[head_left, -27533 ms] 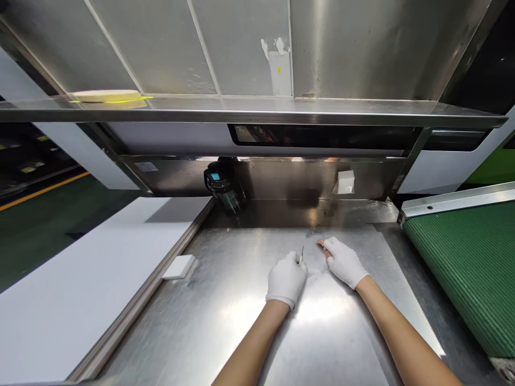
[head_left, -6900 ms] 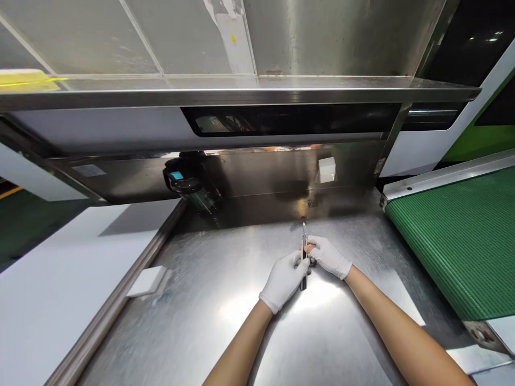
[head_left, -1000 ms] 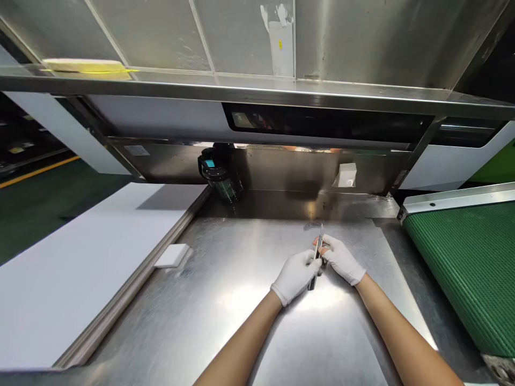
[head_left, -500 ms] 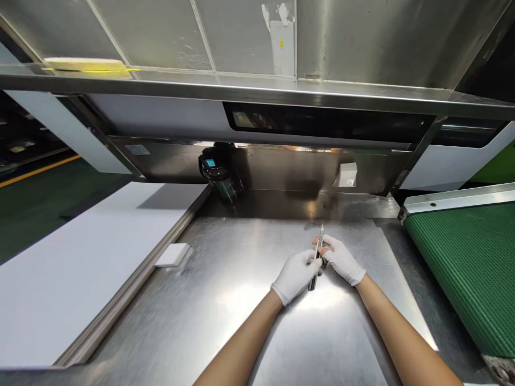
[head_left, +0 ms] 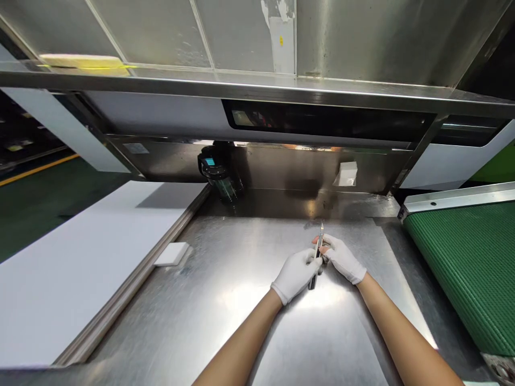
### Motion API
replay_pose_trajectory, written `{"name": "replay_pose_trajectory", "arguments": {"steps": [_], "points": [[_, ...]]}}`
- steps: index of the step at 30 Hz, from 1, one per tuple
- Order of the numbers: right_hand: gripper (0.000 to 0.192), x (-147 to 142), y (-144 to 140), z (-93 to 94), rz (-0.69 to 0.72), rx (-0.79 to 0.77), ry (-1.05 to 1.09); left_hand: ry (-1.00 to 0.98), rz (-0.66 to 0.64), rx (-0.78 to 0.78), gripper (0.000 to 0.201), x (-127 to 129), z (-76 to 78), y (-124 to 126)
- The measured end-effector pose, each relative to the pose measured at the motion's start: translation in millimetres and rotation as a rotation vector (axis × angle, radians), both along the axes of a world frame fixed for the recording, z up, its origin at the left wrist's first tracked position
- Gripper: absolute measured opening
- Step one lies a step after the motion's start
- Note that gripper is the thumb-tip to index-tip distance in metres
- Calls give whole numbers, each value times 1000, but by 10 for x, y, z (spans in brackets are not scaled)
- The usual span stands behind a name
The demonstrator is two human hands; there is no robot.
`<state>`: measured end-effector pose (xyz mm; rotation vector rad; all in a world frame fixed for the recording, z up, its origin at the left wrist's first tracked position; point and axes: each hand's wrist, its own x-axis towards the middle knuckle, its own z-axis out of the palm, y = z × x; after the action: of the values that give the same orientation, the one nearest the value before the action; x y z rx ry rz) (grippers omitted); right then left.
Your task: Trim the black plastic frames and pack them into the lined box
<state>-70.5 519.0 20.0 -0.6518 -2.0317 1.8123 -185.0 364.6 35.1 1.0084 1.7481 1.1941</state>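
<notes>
Both my hands wear white gloves and meet over the middle of a stainless steel worktop. My left hand grips a slim utility knife by its dark handle, blade end pointing away from me. My right hand pinches the knife near its upper part from the right side. The bare fingertips of the right hand touch the metal blade housing.
A green ribbed conveyor belt runs along the right. A white board lies to the left, with a small white block at its edge. A black jar and a white block stand at the back under a steel shelf.
Over the last second my hands and the knife have barely moved. Earlier, my left hand held only a thin blade-like piece and my right hand lay apart from it.
</notes>
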Motion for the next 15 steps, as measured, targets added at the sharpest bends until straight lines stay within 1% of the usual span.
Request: {"name": "replay_pose_trajectory", "arguments": {"steps": [7, 15], "points": [[41, 3, 1, 26, 22, -9, -7, -6, -5, 7, 29, 5, 19, -2], [36, 19, 28, 29, 39, -8, 2, 7, 2, 1, 27, 1, -7, -4]]}}
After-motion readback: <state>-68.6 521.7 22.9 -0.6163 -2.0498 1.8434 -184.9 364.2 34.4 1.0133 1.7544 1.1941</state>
